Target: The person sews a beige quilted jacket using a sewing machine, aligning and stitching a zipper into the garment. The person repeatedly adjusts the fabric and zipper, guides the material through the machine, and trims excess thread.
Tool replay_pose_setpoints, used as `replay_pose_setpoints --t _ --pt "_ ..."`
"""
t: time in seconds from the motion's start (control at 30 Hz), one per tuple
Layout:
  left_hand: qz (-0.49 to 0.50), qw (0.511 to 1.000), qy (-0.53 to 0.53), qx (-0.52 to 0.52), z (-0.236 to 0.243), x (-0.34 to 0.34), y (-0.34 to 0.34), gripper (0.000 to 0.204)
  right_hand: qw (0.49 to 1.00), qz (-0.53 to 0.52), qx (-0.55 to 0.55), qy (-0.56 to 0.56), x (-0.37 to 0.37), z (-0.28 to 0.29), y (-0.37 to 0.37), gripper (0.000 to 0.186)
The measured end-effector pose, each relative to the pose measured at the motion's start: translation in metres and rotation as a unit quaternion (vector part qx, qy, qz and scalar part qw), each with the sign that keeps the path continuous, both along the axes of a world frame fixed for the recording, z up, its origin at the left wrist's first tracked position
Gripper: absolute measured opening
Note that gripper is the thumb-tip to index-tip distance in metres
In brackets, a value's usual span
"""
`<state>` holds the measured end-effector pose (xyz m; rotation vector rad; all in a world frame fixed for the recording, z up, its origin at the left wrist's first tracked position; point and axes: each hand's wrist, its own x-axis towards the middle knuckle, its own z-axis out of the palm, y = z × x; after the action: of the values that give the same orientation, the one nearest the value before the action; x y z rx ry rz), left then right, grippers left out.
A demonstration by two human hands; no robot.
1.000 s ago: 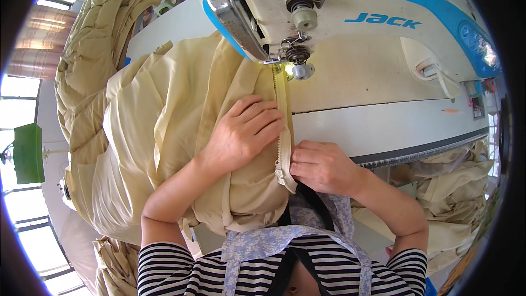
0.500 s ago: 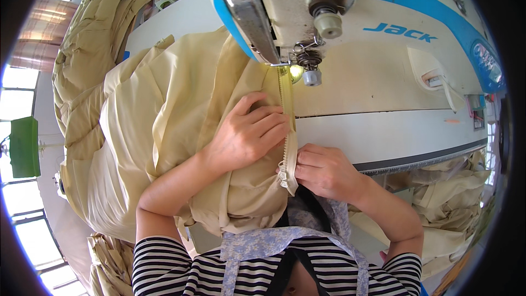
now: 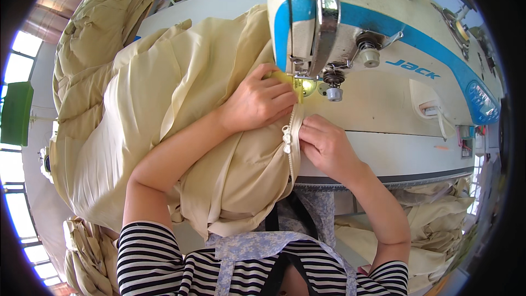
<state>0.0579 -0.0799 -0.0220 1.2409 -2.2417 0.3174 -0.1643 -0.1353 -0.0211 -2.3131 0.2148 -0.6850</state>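
My left hand (image 3: 264, 97) lies on the beige garment (image 3: 159, 85) just below the sewing machine's needle, its curled fingers gripping fabric along the zipper's left side. Just right of and below it, my right hand (image 3: 323, 145) pinches the cream zipper tape (image 3: 295, 161) between curled fingers, beside the zipper slider (image 3: 286, 140). The tape runs up under the lit presser-foot area of the white and blue sewing machine (image 3: 356, 16); the needle tip is too small to make out clearly. The garment spreads in folds over the table, mostly left of the machine.
A bulky beige padded bundle (image 3: 87, 44) lies along the left. More beige cloth (image 3: 416, 214) is piled below the table (image 3: 394, 148) at right, behind a front edge with a ruler strip. A beige bundle (image 3: 87, 252) sits lower left; a green box (image 3: 16, 112) is at far left.
Both hands, the zipper slider and the garment have moved up toward the needle. The view has shifted, showing more of the machine head's top and placing it farther right in the picture.
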Motion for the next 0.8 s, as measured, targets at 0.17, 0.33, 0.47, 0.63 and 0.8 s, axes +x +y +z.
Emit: replay_pose_setpoints --t 0.17,0.33,0.47,0.63,0.8 --pt "0.023 0.998 0.037 0.046 0.014 0.0 0.006 0.026 1.0 -0.002 -0.008 0.02 0.007 -0.004 0.0 0.023" --pt "0.183 0.969 0.146 0.081 0.048 -0.018 0.137 0.015 0.989 0.026 -0.147 0.001 -0.006 -0.011 0.037 0.04" --pt "0.421 0.749 0.485 0.163 -0.003 -0.058 0.326 0.045 0.972 0.11 -0.205 -0.026 -0.01 -0.007 0.079 0.057" --pt "0.566 0.346 0.68 0.312 -0.114 -0.099 0.51 0.07 0.933 0.27 -0.22 -0.089 0.0 -0.008 0.132 0.022" --pt "0.465 0.353 0.812 0.022 -0.16 -0.055 0.53 0.088 0.915 0.278 -0.292 0.0 -0.011 -0.022 0.135 0.027"
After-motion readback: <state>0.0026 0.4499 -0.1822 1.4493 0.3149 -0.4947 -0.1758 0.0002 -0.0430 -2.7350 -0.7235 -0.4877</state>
